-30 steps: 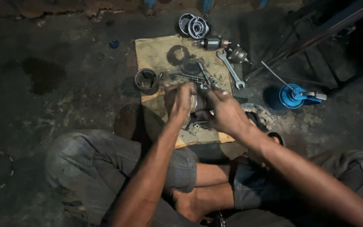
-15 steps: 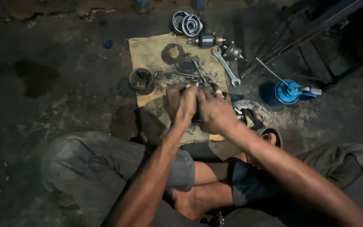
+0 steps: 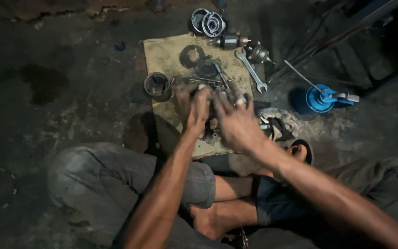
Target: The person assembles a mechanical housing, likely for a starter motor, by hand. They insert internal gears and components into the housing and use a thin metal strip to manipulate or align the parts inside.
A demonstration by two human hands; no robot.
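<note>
Working: both hands meet over the near half of the cardboard sheet (image 3: 171, 55), the landmark for every place below.
Left hand (image 3: 194, 107): curled around a small dark metal part (image 3: 213, 131) just above the sheet's near edge; grip looks closed on it, though blur hides the fingertips.
Right hand (image 3: 238, 121): fingers spread and loosely bent over the same part, blurred; cannot tell whether it grips or only rests.
Part location: between the 2 hands, low over the sheet's near right corner, mostly hidden by them.
Ring housing (image 3: 157, 85): upright on the sheet's left edge, just beside the left hand.
Loose bolts and rods (image 3: 203, 81): scattered mid-sheet, just beyond the fingers.
Spanner (image 3: 250, 70): lying along the sheet's right edge.
Armature (image 3: 229, 41): at the sheet's far right corner, with 2 round end caps (image 3: 208, 23) beyond the far edge.
Oil can (image 3: 321, 97): blue, well to the right of the sheet, on the floor.
Risk 1: part may slip from oily fingers and drop among the loose bolts, scattering them off the sheet onto the dark floor.
Risk 2: left wrist may knock the ring housing off the sheet's edge.
Risk 3: dim light and hidden fingertips make a pinch or misfit likely.
Risk 4: grit from the floor may reach open parts.
</note>
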